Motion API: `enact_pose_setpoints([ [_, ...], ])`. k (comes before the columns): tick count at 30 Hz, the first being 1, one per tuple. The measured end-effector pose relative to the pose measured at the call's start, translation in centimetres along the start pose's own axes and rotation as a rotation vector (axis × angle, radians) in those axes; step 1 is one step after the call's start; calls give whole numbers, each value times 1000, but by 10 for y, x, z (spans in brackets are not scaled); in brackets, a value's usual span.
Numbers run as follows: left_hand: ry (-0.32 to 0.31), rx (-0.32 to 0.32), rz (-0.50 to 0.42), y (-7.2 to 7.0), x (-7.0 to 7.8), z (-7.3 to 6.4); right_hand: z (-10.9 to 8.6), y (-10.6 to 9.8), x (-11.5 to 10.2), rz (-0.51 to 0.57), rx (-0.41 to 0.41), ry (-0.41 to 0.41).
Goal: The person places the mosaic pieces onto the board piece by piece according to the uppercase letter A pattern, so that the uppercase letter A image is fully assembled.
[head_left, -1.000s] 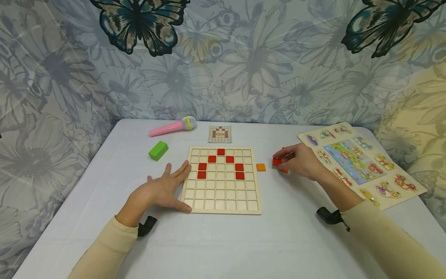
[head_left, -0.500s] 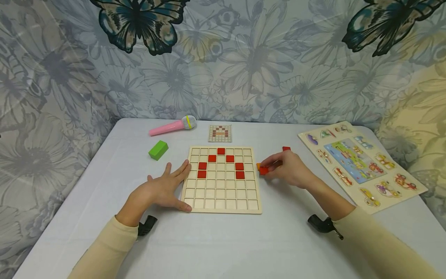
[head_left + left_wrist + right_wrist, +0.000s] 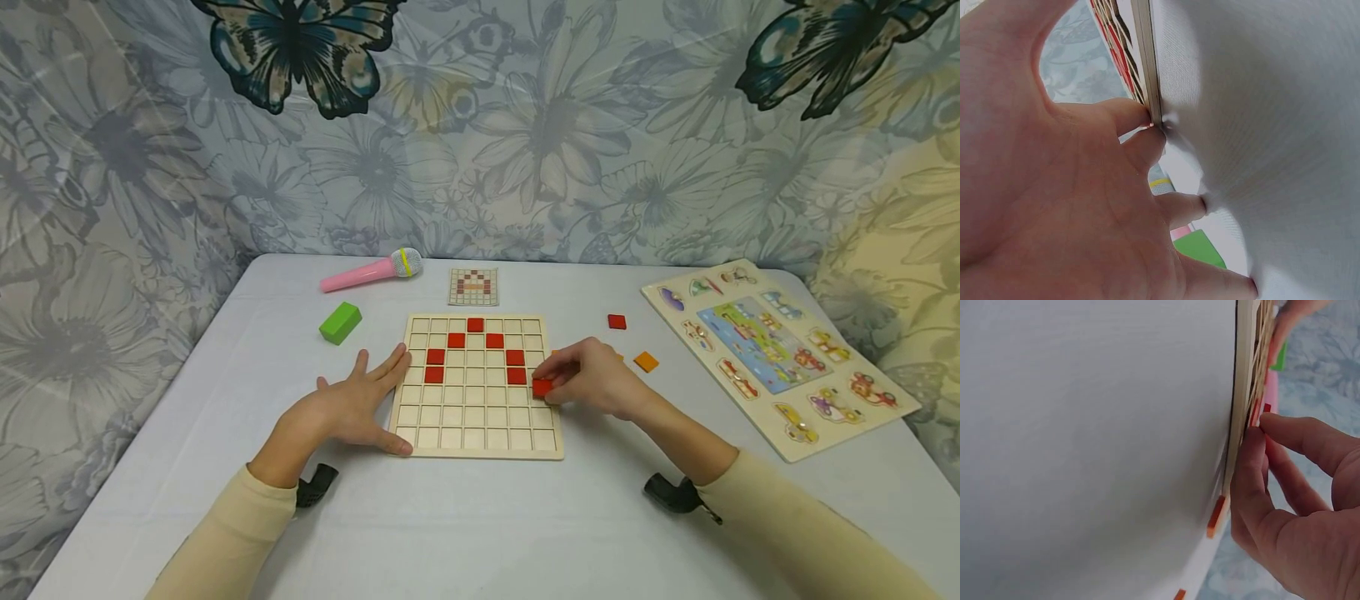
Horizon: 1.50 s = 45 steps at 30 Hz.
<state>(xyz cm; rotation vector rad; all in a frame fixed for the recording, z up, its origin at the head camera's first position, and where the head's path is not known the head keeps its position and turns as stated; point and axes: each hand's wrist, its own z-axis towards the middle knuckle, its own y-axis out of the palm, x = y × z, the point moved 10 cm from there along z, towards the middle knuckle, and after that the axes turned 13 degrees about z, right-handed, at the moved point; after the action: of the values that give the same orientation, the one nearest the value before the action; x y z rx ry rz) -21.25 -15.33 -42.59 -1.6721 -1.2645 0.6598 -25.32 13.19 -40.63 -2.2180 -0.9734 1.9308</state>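
Note:
A pale wooden grid board (image 3: 475, 417) lies on the white table, with several red square tiles (image 3: 476, 325) set in its cells in an arch shape. My left hand (image 3: 352, 408) is spread flat, its fingertips and thumb touching the board's left edge. In the left wrist view the fingers (image 3: 1182, 209) stretch out straight beside the board's side. My right hand (image 3: 592, 379) pinches a red tile (image 3: 542, 388) between thumb and fingers over the board's right columns, just lower right of the placed tiles. The right wrist view shows this pinch close over the board's edge.
Right of the board lie a loose red tile (image 3: 617, 322) and an orange tile (image 3: 647, 362). Farther right is a picture puzzle board (image 3: 780, 358). A small pattern card (image 3: 473, 287), a pink toy microphone (image 3: 371, 271) and a green block (image 3: 341, 323) sit behind and left.
My right hand has picked up a red tile from the loose ones at the right and carried it left to over the board. The left hand stays in place.

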Motion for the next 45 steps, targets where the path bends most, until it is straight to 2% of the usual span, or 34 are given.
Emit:
enact_pose_setpoints([
  [7,-2,-2,0,1,-1,0,4,13,-7,5,-34,-35],
  [17,-3,0,4,1,-1,1,8,26,-12,-50,-50,-20],
  [37,4,8,6,2,-2,2,11,32,-20,-138,-46,-56],
  [45,5,7,3,2,-3,1,10,32,-21,-132,-47,-68],
])
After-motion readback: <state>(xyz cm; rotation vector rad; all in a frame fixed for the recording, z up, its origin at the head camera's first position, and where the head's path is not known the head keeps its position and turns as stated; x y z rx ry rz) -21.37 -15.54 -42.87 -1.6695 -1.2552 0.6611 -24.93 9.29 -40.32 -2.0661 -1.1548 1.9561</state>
